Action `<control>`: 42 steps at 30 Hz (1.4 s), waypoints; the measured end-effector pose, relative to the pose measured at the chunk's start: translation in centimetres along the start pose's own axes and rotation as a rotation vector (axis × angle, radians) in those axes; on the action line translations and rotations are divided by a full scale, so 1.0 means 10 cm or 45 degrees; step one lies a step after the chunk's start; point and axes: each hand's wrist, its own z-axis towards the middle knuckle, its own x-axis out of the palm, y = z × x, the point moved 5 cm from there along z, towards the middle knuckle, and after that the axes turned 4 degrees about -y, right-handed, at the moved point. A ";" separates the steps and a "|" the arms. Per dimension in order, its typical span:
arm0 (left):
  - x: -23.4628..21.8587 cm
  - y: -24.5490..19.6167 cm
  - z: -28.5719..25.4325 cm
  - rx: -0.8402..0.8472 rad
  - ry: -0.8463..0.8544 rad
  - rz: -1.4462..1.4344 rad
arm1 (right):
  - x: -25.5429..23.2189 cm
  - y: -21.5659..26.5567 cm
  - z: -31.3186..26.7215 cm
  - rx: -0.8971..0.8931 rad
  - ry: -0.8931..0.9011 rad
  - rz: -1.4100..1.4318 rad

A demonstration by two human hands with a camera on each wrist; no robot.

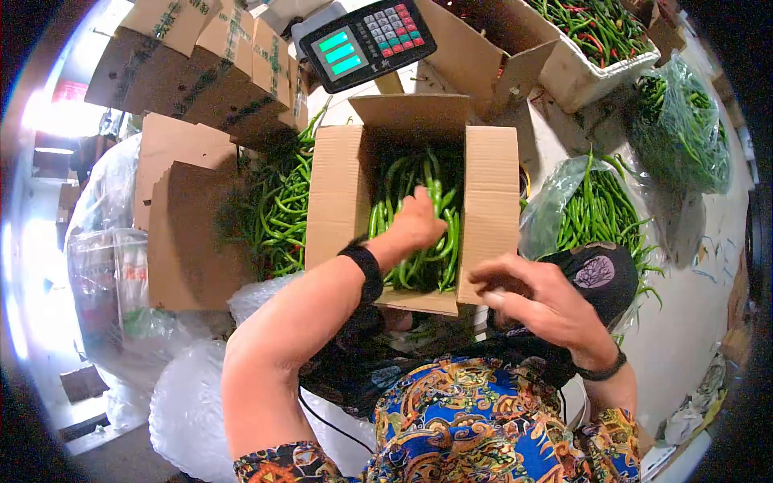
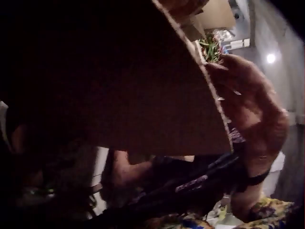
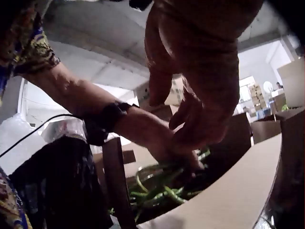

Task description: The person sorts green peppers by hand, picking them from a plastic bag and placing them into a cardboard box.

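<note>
In the head view a cardboard box [image 1: 334, 193] with raised flaps holds long green peppers [image 1: 439, 262]. My left hand [image 1: 415, 224] is inside it, touching the peppers; its fingertips are partly hidden, so a grip cannot be made out. The right wrist view also shows the left hand [image 3: 164, 145] low over the peppers [image 3: 164, 191]. My right hand [image 1: 543, 302], fingers loosely bent and empty, hovers beside the box's right flap [image 1: 493, 213]. It looms large in the right wrist view [image 3: 198, 71]. A dark cardboard panel [image 2: 119, 86] covers much of the left wrist view, with the right hand [image 2: 255, 112] beyond its edge.
A scale display [image 1: 362, 44] stands behind the box. Loose green peppers [image 1: 282, 205] lie to its left, near folded cardboard [image 1: 193, 241]. On the right are a bag of peppers [image 1: 600, 213], another bag [image 1: 684, 133] and a white foam crate [image 1: 576, 84]. Cartons [image 1: 201, 64] stand at back left.
</note>
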 end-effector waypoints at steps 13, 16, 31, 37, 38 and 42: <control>-0.05 -0.21 0.04 0.359 0.270 0.040 | -1.58 -1.20 -1.07 -0.188 -0.850 1.232; -0.07 -0.18 0.05 0.353 0.253 0.054 | -1.67 -1.59 -1.06 0.089 -1.162 0.740; -0.29 -0.46 -0.26 0.160 0.452 0.212 | -1.74 -3.69 -2.22 0.494 -1.710 0.716; -0.80 -0.87 -0.84 0.285 0.221 -0.344 | -2.01 -3.49 -1.55 0.512 -1.526 -0.295; -0.80 -0.99 -0.99 0.292 0.168 -0.400 | -2.09 -3.45 -1.36 0.421 -1.549 -0.433; -0.68 -1.18 -1.47 0.159 0.317 -0.467 | -2.44 -3.36 -0.64 0.153 -1.485 -0.901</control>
